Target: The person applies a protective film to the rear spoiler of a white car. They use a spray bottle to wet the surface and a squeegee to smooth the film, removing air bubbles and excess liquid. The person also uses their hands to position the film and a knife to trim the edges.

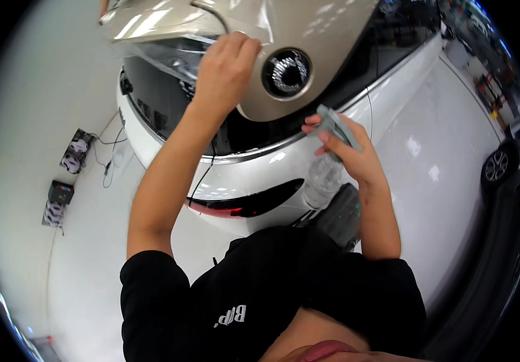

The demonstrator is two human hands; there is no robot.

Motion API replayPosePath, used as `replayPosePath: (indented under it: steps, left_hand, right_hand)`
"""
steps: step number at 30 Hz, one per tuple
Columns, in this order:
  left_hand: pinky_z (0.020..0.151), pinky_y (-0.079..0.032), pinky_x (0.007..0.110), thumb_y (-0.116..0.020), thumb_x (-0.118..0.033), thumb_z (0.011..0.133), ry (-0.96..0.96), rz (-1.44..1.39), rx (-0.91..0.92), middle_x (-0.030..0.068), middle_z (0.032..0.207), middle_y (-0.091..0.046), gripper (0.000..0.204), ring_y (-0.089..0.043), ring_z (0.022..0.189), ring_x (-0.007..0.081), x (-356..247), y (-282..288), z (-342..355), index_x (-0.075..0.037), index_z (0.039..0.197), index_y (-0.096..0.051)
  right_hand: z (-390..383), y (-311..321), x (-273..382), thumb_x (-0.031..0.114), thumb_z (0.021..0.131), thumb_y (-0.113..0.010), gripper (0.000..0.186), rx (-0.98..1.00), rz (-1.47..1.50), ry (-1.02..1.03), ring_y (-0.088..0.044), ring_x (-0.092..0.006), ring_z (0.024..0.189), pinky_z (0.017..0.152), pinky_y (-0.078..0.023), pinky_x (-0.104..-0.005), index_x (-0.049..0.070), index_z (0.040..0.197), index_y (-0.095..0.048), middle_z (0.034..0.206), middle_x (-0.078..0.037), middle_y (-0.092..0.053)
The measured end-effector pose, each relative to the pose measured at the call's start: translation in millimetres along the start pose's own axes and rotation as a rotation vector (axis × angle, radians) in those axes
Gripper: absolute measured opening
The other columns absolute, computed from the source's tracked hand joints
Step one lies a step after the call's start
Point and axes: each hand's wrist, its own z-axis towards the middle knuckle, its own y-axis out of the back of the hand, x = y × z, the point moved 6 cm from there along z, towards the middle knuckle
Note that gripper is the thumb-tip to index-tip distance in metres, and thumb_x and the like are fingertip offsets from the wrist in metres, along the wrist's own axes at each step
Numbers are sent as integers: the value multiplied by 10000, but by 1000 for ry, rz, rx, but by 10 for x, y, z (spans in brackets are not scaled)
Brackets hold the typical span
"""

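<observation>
A glossy beige curved panel (332,30) with a round dark glassy disc (286,72) set in it lies in front of me, above the rear of a white car. My left hand (227,66) is closed at the panel's near edge, its fingers pinching clear plastic film (172,57) that hangs in folds to the left. A dark thin strip (212,15) runs over the panel just beyond that hand. Lower right, my right hand (347,148) grips a spray bottle by its grey trigger head (334,125); the clear bottle body (323,181) hangs below.
The white car's rear (254,181) with its red-and-black tail lamp (248,202) stands close before me. A dark case-like object (341,217) is beside my right forearm. Cables (108,163) and boxes (61,193) lie by the left wall. A dark car (489,229) stands far right.
</observation>
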Motion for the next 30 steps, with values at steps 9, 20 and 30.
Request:
replayPosePath:
  steps: [9,20,30]
  left_hand:
    - [890,-418,428,-722,-141,827,109,655,36,34,1204,-583,496,-531,1072,252,60,295,-290,-234,1311,-664]
    - [1037,-329,461,-650,-107,924,481,134,-311,260,1301,-384,517,-373,1211,353,-164,187,-543,127,1339,-449]
    - [1035,-405,387,-781,-254,884,1075,-112,-496,200,1350,-384,796,-453,1222,266,85,318,-942,107,1420,-315]
  right_hand:
    - [-2537,1444,-2410,129,800,-803,361,63,-602,-299,-649,-230,911,829,-506,-350,90,1154,-748,952,-77,-663]
    - [-5378,1680,-4876,216,984,-501,229,-460,-714,-747,-626,-384,946,870,-466,-419,10,991,-603,930,-207,-631]
    - [-1815,1169,-1716,57,893,-663,209,-461,-873,-11,-682,-303,916,832,-534,-377,16,1097,-650,1022,-143,-688]
